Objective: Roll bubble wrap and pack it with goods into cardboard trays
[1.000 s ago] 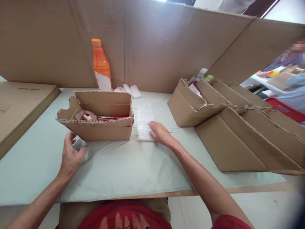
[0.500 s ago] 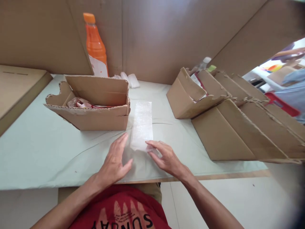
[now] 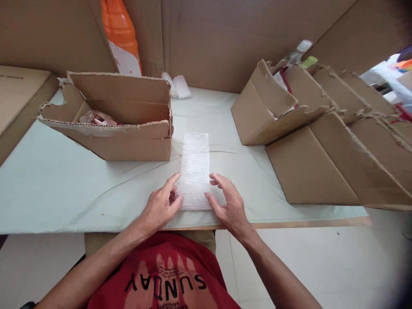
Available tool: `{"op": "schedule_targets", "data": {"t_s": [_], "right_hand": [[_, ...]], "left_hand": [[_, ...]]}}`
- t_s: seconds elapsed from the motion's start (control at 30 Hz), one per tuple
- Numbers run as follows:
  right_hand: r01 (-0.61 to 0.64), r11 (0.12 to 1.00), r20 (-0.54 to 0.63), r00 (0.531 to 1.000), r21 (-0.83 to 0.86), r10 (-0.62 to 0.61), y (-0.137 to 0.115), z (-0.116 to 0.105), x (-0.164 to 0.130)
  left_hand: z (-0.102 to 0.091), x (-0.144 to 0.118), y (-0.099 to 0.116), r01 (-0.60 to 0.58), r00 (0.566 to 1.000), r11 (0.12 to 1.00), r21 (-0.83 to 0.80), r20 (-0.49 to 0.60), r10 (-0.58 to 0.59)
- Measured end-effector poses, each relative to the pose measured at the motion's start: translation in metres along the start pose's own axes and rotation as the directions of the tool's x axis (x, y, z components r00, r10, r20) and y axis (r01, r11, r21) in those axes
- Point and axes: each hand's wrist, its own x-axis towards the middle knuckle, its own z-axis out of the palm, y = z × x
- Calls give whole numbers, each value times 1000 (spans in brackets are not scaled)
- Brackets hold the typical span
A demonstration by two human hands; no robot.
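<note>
Pale green table (image 3: pixel 64 189) is carrying a bubble wrap strip (image 3: pixel 195 169) lying flat near its front edge; left hand (image 3: pixel 161 207) and right hand (image 3: pixel 229 205) are flanking it, fingers spread, fingertips touching its near end, beside an open cardboard box (image 3: pixel 128 141).

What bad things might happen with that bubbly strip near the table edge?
The bubble wrap strip lies with its near end close to the table edge, so it might slide off. The left hand and right hand only touch its sides, so it may skew.
</note>
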Motion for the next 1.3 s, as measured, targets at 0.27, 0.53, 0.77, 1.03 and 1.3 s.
{"op": "schedule_targets", "data": {"t_s": [0.27,0.53,0.77,1.03,1.3], "right_hand": [[260,943,278,940,-206,-198,-3,0,-15],[47,998,221,974,52,-58,2,8,-9],[128,979,58,991,-161,-120,0,1,-12],[166,983,240,960,-85,-141,10,13,0],[82,985,100,993,-152,-67,4,6,-4]], "left_hand": [[11,23,-6,-95,994,967,238,-23,103],[-1,-2,-2,-388,917,899,204,-8,398],[13,20,-7,-160,975,902,401,-75,207],[0,4,-3,-340,928,894,292,-51,370],[3,16,-11,-187,975,945,267,-68,212]]}}
